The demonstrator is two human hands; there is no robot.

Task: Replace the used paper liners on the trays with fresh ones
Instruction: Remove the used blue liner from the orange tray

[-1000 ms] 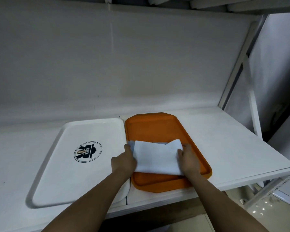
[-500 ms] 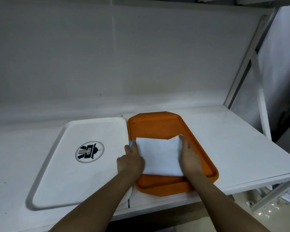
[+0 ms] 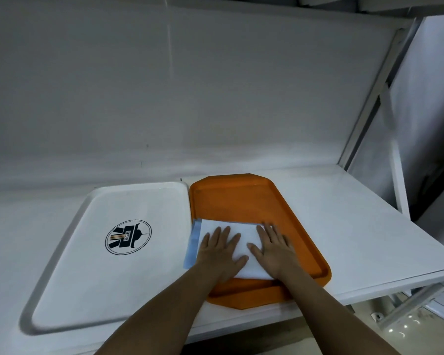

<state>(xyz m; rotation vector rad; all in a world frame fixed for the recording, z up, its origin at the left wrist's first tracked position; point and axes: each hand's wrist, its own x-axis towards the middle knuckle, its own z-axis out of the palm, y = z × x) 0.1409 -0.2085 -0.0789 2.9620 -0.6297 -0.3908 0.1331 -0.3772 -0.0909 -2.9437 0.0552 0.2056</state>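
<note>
Two trays, orange tray [image 3: 241,198] and white tray [image 3: 87,265]; one paper liner [image 3: 244,242].

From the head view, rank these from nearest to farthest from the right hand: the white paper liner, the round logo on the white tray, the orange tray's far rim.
1. White paper liner: directly under the right hand, touching.
2. Orange tray's far rim: ahead, toward the wall.
3. Round logo on the white tray: off left, past the left hand.

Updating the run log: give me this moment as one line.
left hand flat on white paper liner | right hand flat on it | liner in orange tray | blue sheet beneath | white tray bare
</note>
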